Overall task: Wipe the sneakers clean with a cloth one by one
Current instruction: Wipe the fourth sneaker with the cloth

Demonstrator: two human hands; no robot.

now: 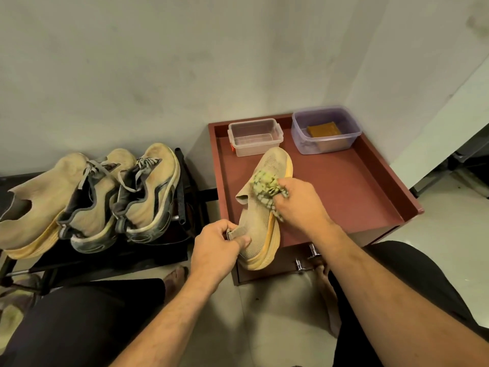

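From the head camera, a tan knit sneaker (pixel 260 207) with an orange sole lies on its side on the near left part of a reddish-brown tray-topped cabinet (pixel 344 192), heel toward the person, toe pointing to about 1 o'clock. The left hand (pixel 218 243) pinches the heel pull tab between thumb and curled fingers. The right hand (pixel 301 201) grips a bunched green cloth (pixel 266 188) and presses it on the sneaker's upper near the collar.

At 12 o'clock from the sneaker sits a clear plastic box (pixel 255 137); at 1 o'clock a purple-tinted container (pixel 326 129) holds what looks like an orange-brown sponge (pixel 324 129).

At 9 o'clock, three more sneakers (pixel 90 197) rest side by side on a black shoe rack (pixel 105 256), two of them laced.
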